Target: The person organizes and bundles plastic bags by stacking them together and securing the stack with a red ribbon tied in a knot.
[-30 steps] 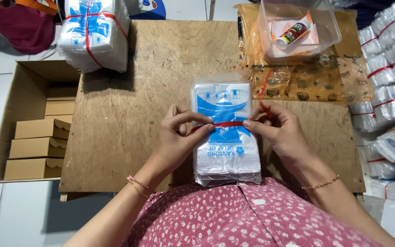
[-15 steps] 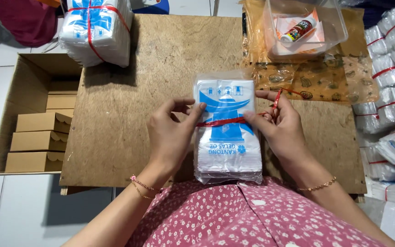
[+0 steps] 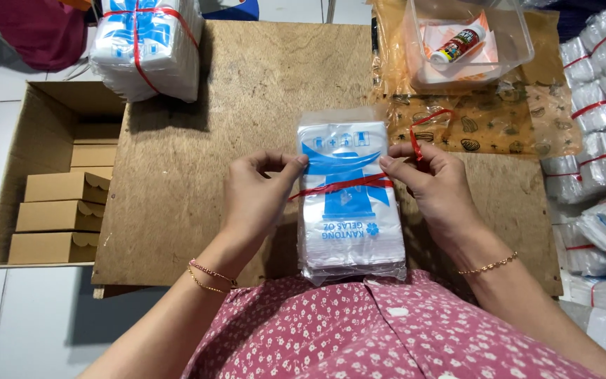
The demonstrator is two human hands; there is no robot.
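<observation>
Fingers pinched both sides: left hand [image 3: 257, 193] and right hand [image 3: 436, 189] each clamp the red band [image 3: 341, 185] crossing the plastic bag stack [image 3: 348, 203], which lies flat mid wooden board [image 3: 198, 175]. Tied bundle [image 3: 145, 42] at 11 o'clock, clear tub [image 3: 468, 38] at 1, cardboard box [image 3: 50, 175] at 9.

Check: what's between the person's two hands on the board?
Head view: the plastic bag stack, crossed by a red band, lies between the left hand and right hand.

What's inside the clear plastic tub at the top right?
The clear tub holds a small bottle lying on white and orange paper. Anything under that paper is hidden.
</observation>
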